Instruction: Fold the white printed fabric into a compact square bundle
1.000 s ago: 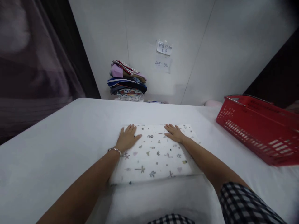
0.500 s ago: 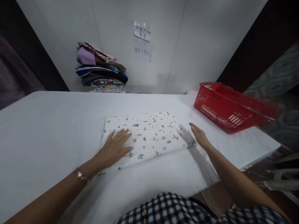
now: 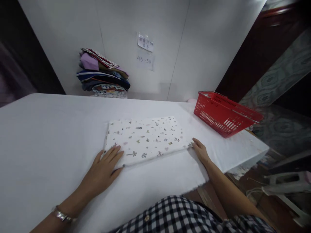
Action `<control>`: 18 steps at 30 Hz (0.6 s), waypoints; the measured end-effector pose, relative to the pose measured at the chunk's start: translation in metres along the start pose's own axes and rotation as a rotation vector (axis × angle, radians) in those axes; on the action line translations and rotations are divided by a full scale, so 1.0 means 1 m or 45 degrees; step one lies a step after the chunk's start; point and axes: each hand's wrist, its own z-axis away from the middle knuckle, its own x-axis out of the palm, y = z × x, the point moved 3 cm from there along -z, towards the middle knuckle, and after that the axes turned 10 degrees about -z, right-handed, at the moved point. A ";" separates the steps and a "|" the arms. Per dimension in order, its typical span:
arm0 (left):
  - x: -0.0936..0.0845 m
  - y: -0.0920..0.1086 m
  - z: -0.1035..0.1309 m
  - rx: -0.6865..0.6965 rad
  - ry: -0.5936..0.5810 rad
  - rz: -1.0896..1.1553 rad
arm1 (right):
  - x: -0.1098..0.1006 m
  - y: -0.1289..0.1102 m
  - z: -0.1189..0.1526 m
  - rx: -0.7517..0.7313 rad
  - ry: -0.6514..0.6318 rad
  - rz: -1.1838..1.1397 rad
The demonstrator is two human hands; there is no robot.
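Note:
A folded white cloth printed with small plants and animals lies flat on the table in front of me. My left hand rests on its near left corner, fingers stretched over the top and the thumb by the front edge. At the near right corner, my right hand has its fingers closed about the cloth's edge; the palm side is hidden. A silver bracelet circles my left wrist.
The table has a white covering. Against the wall at the back left stands a stack of folded fabrics. A red plastic basket sits at the right. Paper signs hang on the wall. A pale stool stands at lower right.
My left hand has slid back from the cloth's top to its near left corner. My right hand has come from beside the cloth onto its near right corner. The view has shifted slightly.

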 end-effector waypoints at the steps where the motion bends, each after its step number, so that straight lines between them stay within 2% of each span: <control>1: 0.000 -0.001 0.002 -0.028 0.002 0.004 | 0.000 0.000 -0.001 0.003 -0.005 0.020; 6: 0.000 -0.006 0.008 -0.156 -0.022 0.033 | 0.002 -0.002 -0.004 0.003 0.009 0.101; 10: -0.006 -0.012 0.010 -0.335 -0.027 0.072 | -0.001 0.001 -0.003 -0.031 0.005 0.091; 15: -0.024 -0.016 0.016 -0.640 -0.092 0.185 | -0.006 0.003 -0.001 0.119 -0.025 0.063; 18: -0.034 -0.014 0.021 -0.698 -0.119 0.310 | -0.006 -0.002 0.000 0.198 -0.044 0.074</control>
